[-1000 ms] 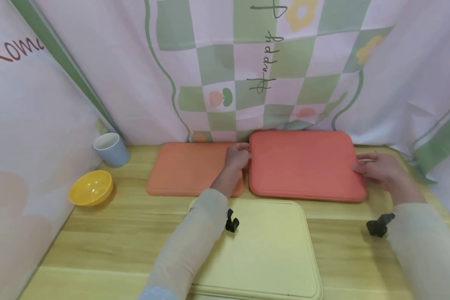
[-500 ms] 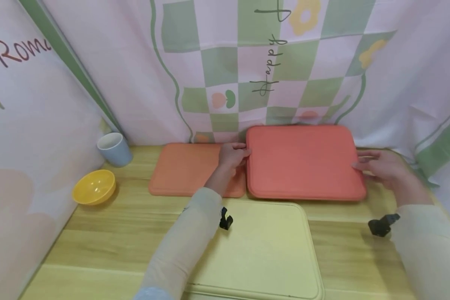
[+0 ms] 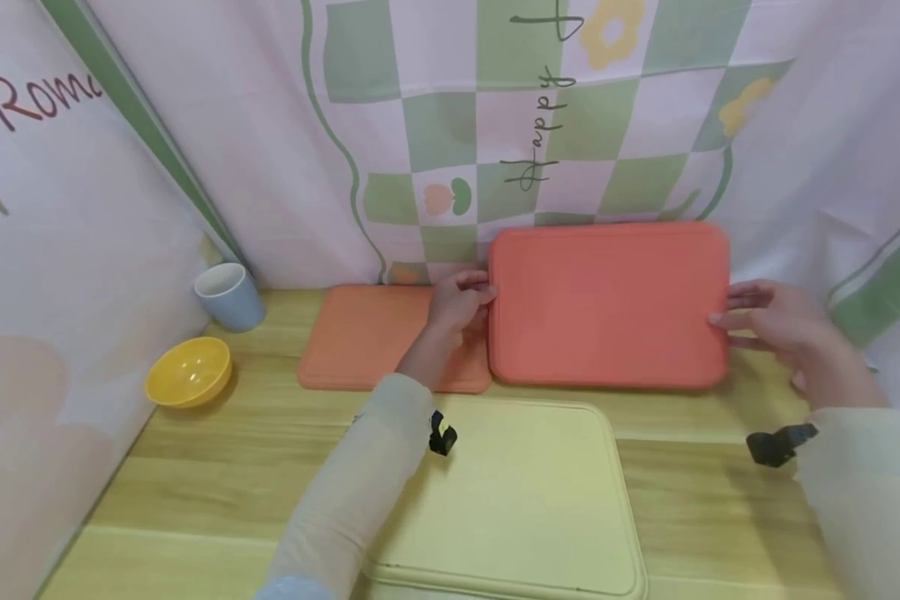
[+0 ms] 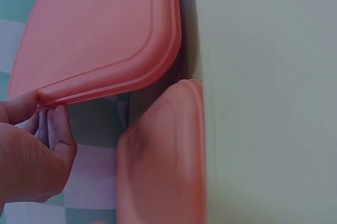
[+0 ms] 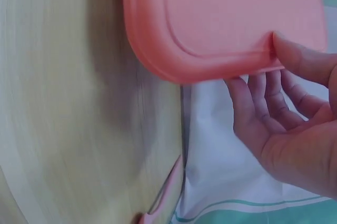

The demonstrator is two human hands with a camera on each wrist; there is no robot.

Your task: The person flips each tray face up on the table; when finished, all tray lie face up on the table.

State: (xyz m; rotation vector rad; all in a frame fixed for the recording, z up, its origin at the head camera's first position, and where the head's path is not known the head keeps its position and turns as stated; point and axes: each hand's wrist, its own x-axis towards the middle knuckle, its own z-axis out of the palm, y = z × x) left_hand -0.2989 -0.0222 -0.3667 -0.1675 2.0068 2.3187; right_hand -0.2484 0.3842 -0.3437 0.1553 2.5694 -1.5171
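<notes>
Two ends, one pinching grip each: left hand and right hand held the red board tilted above the worktop, beside the orange board; steady, even support looked vital!

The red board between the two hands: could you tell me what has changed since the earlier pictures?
The red board has been raised, its far edge now higher in front of the curtain. The left hand and right hand were already at its short sides and hold it now; nothing was let go. The orange board, pale yellow board, blue cup and yellow bowl stayed in place.
</notes>
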